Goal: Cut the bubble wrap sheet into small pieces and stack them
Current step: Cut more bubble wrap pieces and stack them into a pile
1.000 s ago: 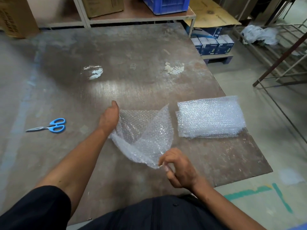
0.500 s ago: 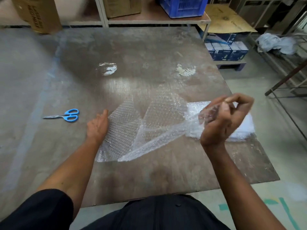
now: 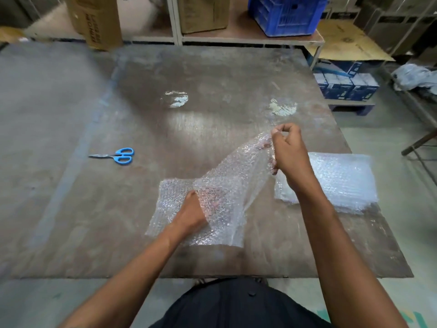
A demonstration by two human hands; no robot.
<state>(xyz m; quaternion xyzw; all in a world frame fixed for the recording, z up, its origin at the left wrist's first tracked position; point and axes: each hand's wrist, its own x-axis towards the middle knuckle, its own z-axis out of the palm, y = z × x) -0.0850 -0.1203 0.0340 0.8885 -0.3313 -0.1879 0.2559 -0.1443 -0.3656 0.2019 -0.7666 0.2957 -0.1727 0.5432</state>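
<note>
Your right hand lifts one end of a cut piece while your left holds the other end down.

Your right hand (image 3: 289, 150) pinches the raised corner of the bubble wrap piece (image 3: 222, 185), fingers curled round it; your left hand (image 3: 191, 214) lies on the low end, its fingers hidden under the film, so I cannot tell its grip. The piece lies near the bench (image 3: 212, 79)'s front edge, right of centre. Just beside it, at the right edge, sits the stack (image 3: 340, 178) of finished pieces. The scissors (image 3: 115, 156) lie well apart to the left, untouched. Judging by this, cutting is largely done; this piece is not yet stacked.
</note>
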